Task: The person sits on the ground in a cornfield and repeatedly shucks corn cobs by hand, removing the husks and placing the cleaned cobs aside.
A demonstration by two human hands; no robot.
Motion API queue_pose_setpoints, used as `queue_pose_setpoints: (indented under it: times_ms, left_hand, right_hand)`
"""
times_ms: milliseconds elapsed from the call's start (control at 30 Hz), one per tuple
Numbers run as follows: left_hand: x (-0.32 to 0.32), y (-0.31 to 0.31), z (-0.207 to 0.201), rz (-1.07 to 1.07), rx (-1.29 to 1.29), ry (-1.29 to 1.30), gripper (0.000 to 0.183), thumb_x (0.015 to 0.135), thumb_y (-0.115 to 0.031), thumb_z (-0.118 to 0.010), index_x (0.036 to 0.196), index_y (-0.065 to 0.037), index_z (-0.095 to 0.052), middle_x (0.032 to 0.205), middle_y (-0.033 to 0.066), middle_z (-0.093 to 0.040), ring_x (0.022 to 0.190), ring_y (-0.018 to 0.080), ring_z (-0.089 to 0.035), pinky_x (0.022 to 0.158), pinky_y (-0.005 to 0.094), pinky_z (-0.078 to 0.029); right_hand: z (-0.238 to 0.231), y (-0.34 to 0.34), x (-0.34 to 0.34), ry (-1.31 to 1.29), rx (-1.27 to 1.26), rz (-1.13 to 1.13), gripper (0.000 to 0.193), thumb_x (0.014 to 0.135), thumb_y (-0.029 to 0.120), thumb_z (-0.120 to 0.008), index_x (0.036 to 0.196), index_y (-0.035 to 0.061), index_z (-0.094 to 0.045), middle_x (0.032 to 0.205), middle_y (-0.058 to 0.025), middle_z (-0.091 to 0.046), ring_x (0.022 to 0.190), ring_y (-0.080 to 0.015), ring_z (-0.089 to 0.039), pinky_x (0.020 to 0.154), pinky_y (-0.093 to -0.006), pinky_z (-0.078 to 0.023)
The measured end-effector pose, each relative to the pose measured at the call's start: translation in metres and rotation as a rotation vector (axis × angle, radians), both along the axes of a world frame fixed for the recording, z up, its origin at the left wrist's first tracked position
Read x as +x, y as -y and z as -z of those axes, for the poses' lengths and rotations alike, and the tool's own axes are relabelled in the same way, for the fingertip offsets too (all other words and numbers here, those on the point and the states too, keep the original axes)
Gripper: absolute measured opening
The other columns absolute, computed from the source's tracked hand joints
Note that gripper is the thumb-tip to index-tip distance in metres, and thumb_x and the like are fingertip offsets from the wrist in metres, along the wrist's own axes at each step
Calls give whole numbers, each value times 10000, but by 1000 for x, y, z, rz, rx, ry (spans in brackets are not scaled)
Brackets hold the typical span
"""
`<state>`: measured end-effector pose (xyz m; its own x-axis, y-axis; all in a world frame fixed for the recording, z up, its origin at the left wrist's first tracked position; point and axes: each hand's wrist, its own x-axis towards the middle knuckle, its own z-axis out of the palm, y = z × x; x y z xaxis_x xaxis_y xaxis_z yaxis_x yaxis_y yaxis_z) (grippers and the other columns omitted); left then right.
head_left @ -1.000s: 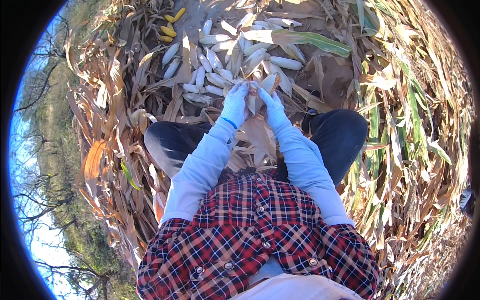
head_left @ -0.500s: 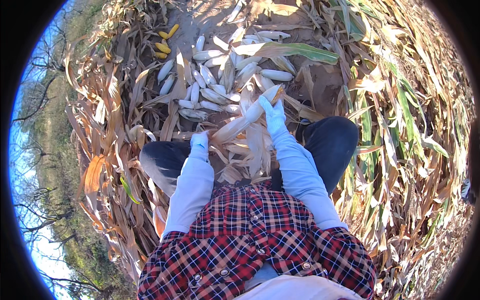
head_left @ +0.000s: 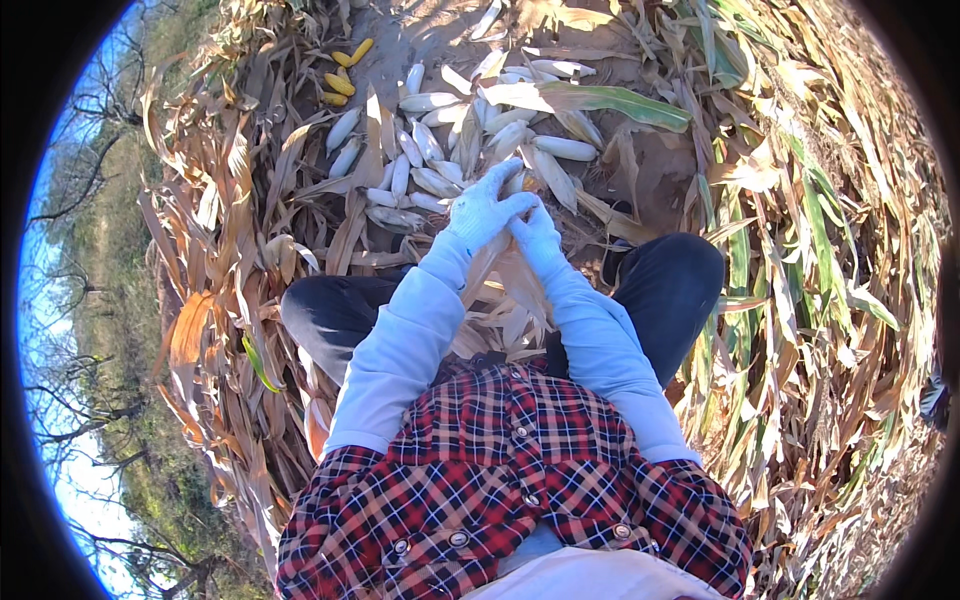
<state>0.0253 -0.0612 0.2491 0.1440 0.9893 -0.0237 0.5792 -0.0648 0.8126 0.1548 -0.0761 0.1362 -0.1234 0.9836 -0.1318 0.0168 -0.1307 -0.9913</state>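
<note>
Both my hands, in white gloves, meet in front of my lap around an ear of corn [head_left: 515,184], most of it hidden behind the fingers. My left hand [head_left: 483,208] lies over the ear from the left, its fingers pointing away from me. My right hand [head_left: 538,236] is closed on the ear from the right, its fingertips touching the left hand. Dry pale husk [head_left: 488,266] hangs below the hands toward my lap. Just beyond them lies a heap of pale ears [head_left: 428,102], some with husk still around them.
Several bare yellow ears [head_left: 338,84] lie at the far left. A long green-edged leaf [head_left: 610,99] crosses the heap. Dry stalks and leaves bank up on the left [head_left: 215,250] and right [head_left: 800,330]. My bent knees [head_left: 672,290] flank the hands.
My left hand has moved up and right from beside my left knee to the ear at my right hand. The ear is now largely covered by the hands.
</note>
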Motion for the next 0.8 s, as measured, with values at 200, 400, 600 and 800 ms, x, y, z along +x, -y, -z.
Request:
queue_pose_setpoints:
  times_ms: [200, 400, 600, 800]
  left_hand:
    - [0, 5, -19, -16, -81, 66, 597, 858, -402, -775, 1367, -115, -652, 1176, 159, -727, 1057, 237, -702, 939, 359, -534]
    - [0, -10, 14, -152, 59, 393, 528, 916, -317, -755, 1338, -17, -652, 1104, 101, -744, 983, 147, -671, 892, 313, -541]
    - [11, -2, 23, -260, 17, 386, 339, 959, -223, -716, 1229, -18, -726, 1076, 92, -762, 971, 136, -677, 886, 288, -538]
    - [13, -1, 32, -415, 137, 507, 187, 1013, -159, -638, 1078, -11, -732, 972, 55, -740, 862, 126, -659, 800, 259, -535]
  right_hand:
    - [-34, 9, 3, -231, -36, -129, 668, 937, 279, -739, 1486, 28, -454, 1398, -110, -574, 1272, -205, -563, 1077, -367, -466]
    - [-35, 15, -1, -1032, -313, -215, 647, 1031, 471, -617, 1517, 81, -446, 1445, -69, -558, 1277, -212, -579, 1066, -409, -499]
    - [-17, 26, -17, -800, -325, -137, 688, 1045, 560, -532, 1551, 110, -415, 1450, -88, -534, 1286, -220, -548, 1074, -399, -469]
    - [-9, 23, -13, -885, -592, -82, 787, 1013, 651, -517, 1549, 86, -406, 1462, -111, -527, 1338, -237, -505, 1105, -435, -442]
